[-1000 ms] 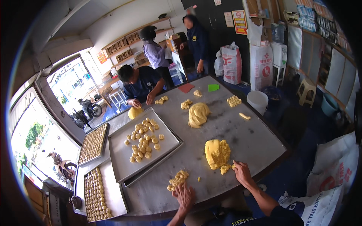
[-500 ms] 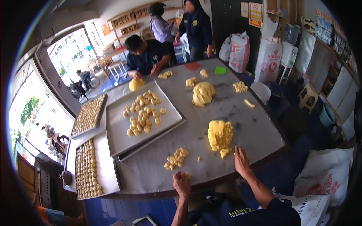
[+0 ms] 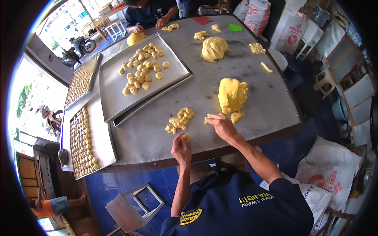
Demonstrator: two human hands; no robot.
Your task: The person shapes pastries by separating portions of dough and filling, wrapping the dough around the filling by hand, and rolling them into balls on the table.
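Note:
My left hand, at the near edge of the metal table, is closed round a small pale piece of dough. Beyond it lies a heap of small dough pieces. With its fingertips together, my right hand pinches a small yellow lump at the tabletop. Just past that hand stands a large crumbly yellow mound, with a smaller clump at its near side, partly behind the hand.
A tray of loose dough balls rests tilted on another at left. Trays of balls in rows stand beyond the table's left side. A big pale dough mass sits farther back. A co-worker handles dough at the far edge.
My right hand has moved left from beside the mound to the small yellow lump, and its fingers have closed. My left hand still holds its dough piece. The view has tilted down.

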